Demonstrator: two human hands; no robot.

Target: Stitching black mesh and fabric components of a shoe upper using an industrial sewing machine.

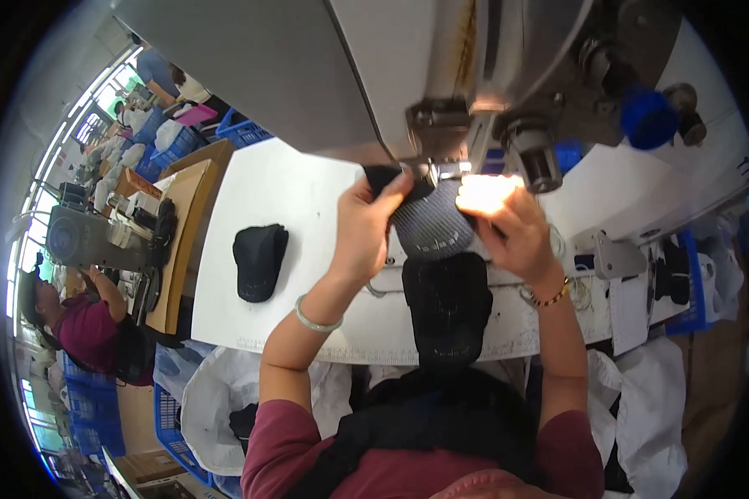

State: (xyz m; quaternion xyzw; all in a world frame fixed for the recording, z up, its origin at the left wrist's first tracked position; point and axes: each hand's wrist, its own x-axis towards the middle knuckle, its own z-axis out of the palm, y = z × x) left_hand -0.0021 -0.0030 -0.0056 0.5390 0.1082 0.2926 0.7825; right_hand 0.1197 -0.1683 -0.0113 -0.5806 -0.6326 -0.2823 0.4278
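Note:
Under the head of a sewing machine lies a grey, textured, rounded fabric piece with a black part at its left edge. My left hand pinches that black edge between thumb and fingers. At the piece's right edge, my right hand has its fingers bent and closed on it; the machine lamp's glare washes out the fingertips. Nearer to me, black fabric pieces lie over the table's front edge, just below the grey piece. Another black, rounded piece rests on the table to the left.
The white table has a ruler along its curved front edge. White cloth bags and a blue crate stand below it. Another person works at a machine on the left. More blue crates are at right.

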